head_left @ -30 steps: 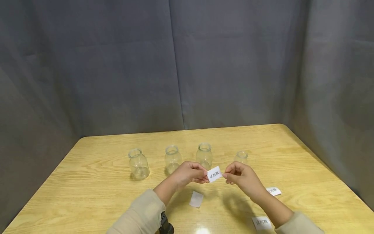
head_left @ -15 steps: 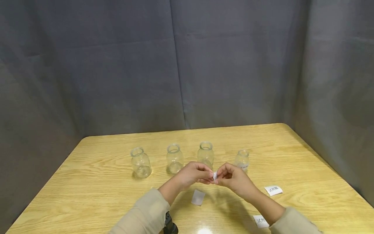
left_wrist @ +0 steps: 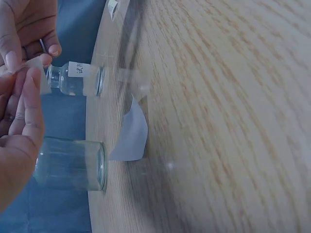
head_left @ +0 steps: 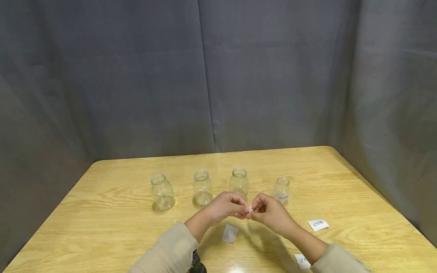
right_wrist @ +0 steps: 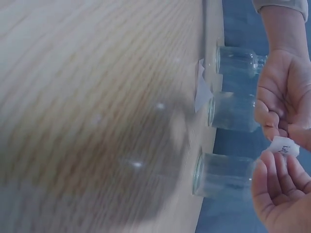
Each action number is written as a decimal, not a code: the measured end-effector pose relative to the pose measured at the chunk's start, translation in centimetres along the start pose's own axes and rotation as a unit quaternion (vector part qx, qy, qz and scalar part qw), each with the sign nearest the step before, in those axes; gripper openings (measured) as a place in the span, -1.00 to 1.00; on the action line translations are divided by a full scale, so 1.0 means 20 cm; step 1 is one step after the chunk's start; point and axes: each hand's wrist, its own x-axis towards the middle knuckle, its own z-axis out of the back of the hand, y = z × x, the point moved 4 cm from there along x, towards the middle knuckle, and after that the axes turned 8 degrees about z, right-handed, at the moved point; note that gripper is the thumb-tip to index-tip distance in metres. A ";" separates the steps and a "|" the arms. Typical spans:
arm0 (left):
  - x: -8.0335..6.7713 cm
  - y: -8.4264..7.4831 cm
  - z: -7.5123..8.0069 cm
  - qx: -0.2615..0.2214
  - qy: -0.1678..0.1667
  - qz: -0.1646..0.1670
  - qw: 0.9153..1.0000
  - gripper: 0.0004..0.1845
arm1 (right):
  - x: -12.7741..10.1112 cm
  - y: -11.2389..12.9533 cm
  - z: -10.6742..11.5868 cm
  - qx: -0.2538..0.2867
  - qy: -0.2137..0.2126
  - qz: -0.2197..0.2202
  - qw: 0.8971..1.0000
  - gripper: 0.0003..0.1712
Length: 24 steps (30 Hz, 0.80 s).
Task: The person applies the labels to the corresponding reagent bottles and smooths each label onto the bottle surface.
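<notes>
- Pinching a small white label [head_left: 250, 209] is what both hands are doing: the left hand [head_left: 225, 207] and the right hand [head_left: 271, 212] are each clamped on it with thumb and fingertips, held just above the tabletop [head_left: 112, 212], in front of the row of glass bottles.
- For peeling the backing, the grip is probably best kept at the very corner, so the sticky side isn't touched or creased.
- Little of the label shows from the head view; its long axis can't be told there. In the right wrist view its printed end [right_wrist: 284, 146] sticks out past the fingers.
- One bottle [head_left: 282, 189] is already labelled; a loose white slip [head_left: 229, 232] lies nearby.
</notes>
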 end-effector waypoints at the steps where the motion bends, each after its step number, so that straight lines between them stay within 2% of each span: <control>1: 0.00 0.00 0.00 0.003 0.001 0.000 1.000 -0.80 | 0.00 0.00 -0.01 -0.001 0.005 0.003 1.000 -0.77; 4: 0.01 0.01 0.01 0.010 0.003 0.003 1.000 -0.80 | 0.01 0.00 -0.02 0.002 0.019 0.002 1.000 -0.75; 13: 0.02 0.02 0.03 0.012 0.011 0.003 1.000 -0.82 | 0.02 -0.01 0.02 0.061 0.038 -0.014 0.997 -0.83; 19: 0.01 0.04 0.05 -0.020 -0.020 0.011 1.000 -0.90 | 0.02 -0.03 0.03 0.070 0.026 -0.027 0.997 -0.87; 24: 0.00 0.06 0.05 -0.031 -0.031 0.017 0.999 -0.91 | 0.01 -0.03 0.04 0.055 0.045 -0.003 0.997 -0.80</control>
